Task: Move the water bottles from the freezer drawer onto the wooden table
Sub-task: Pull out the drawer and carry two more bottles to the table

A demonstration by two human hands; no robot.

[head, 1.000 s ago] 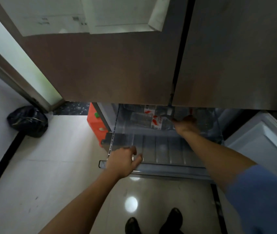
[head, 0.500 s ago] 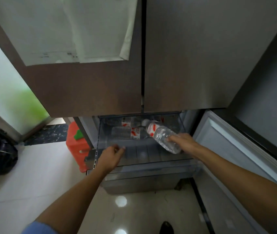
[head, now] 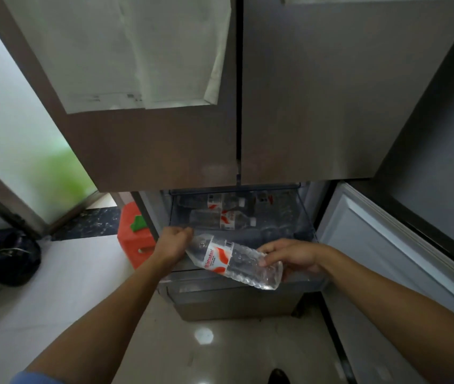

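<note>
The water bottle (head: 234,260), half a second ago over the freezer drawer (head: 307,231), is now held lower, in front of it. It is clasped at its base by the right hand (head: 293,257), its grip closed around it, and the neck end is now gripped by the left hand (head: 173,243), moved off the drawer rim.

The left hand (head: 172,244) hides the held bottle (head: 234,261)'s cap; far bottles in the freezer drawer (head: 307,230) blur together, uncountable; the shoe (head: 278,376) is cut off.

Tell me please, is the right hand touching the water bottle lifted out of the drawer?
Touching: the head view shows the right hand wrapped around the water bottle near its base.
</note>
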